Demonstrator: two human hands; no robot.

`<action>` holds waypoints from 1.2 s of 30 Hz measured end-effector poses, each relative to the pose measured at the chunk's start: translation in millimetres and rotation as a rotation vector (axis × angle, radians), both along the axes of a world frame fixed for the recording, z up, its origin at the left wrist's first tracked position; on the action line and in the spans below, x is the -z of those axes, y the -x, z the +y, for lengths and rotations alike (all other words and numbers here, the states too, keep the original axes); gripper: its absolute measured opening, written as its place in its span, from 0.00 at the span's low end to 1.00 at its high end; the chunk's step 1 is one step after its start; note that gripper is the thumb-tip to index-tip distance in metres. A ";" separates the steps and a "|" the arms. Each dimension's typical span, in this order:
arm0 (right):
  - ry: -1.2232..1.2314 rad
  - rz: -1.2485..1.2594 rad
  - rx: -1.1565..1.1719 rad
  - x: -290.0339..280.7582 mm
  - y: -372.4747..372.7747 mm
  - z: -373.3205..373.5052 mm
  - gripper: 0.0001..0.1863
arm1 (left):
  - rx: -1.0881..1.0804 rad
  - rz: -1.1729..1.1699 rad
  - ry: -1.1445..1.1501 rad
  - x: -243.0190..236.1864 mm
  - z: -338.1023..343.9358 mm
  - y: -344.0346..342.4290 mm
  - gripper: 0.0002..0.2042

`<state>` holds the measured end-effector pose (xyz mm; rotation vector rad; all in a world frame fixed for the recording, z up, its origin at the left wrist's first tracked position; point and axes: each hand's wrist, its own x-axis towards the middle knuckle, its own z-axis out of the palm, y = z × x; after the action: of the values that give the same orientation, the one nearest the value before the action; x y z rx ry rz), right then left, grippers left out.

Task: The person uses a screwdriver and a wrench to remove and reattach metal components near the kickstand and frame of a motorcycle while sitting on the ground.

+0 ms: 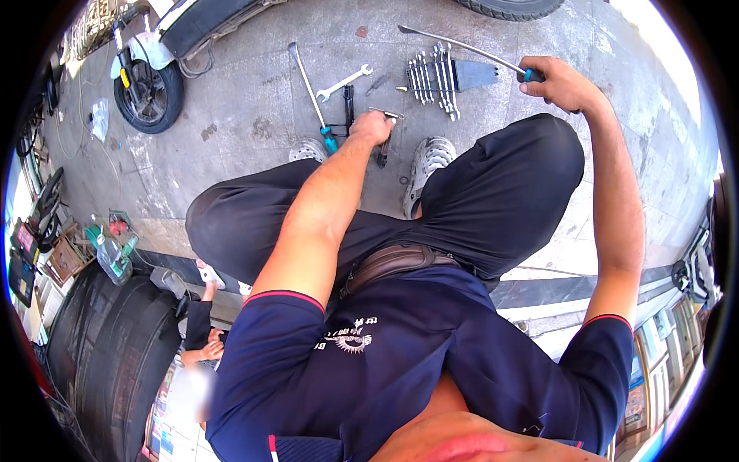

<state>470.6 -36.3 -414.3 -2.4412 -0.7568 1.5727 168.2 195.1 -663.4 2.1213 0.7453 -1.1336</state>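
Observation:
My right hand (566, 83) is closed round the teal-and-black handle of a tyre lever (469, 50), whose long metal shaft points away to the left over the floor. My left hand (372, 127) is closed low over the floor among dark tools; a short metal bar (389, 113) shows beside its fingers, and what it grips is mostly hidden. A second tyre lever (309, 88) with a teal handle lies left of that hand. Beyond it rests an open-ended wrench (344, 82). Between my hands, several wrenches (442, 81) lie beside and across a dark blue-grey holder (476, 75).
A small wheel (148, 96) with a yellow-marked fork stands at the far left. Part of a tyre (512, 6) shows at the top edge. My shoes (433, 163) flank the tools. Behind at lower left are large dark tyres (108, 346) and a seated person (198, 339).

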 end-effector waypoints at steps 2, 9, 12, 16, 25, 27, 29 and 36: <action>-0.023 0.093 0.027 46.0 -12.8 -24.6 0.12 | -0.081 0.011 -0.098 -19.5 8.0 -11.3 0.20; -0.232 0.081 0.380 191.0 27.4 -106.5 0.14 | -0.506 -0.325 -0.494 -18.7 84.6 -2.7 0.14; -0.030 -0.063 0.158 214.5 59.5 -129.8 0.15 | -0.410 -0.228 -0.495 -27.2 93.0 -2.5 0.17; 0.100 -0.173 -0.078 231.8 73.3 -141.6 0.18 | -0.266 -0.122 -0.346 -21.9 65.6 5.4 0.24; -0.224 -0.037 0.038 180.7 -11.7 14.3 0.23 | -0.488 -0.380 -0.400 3.5 46.6 28.4 0.20; -0.399 0.060 0.036 140.9 -18.5 78.2 0.21 | -0.695 -0.503 -0.355 -27.0 65.0 14.7 0.18; -0.622 0.064 -0.139 132.2 -24.9 134.5 0.22 | -0.771 -0.634 -0.397 -74.0 87.6 -5.7 0.19; -0.828 0.412 -0.388 14.2 100.2 283.8 0.31 | -1.156 -0.886 -0.233 -236.2 161.8 -41.5 0.20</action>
<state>370.4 247.5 -428.5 -1.3916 -1.4733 1.3869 209.8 357.0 -427.2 1.5867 1.3477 0.4831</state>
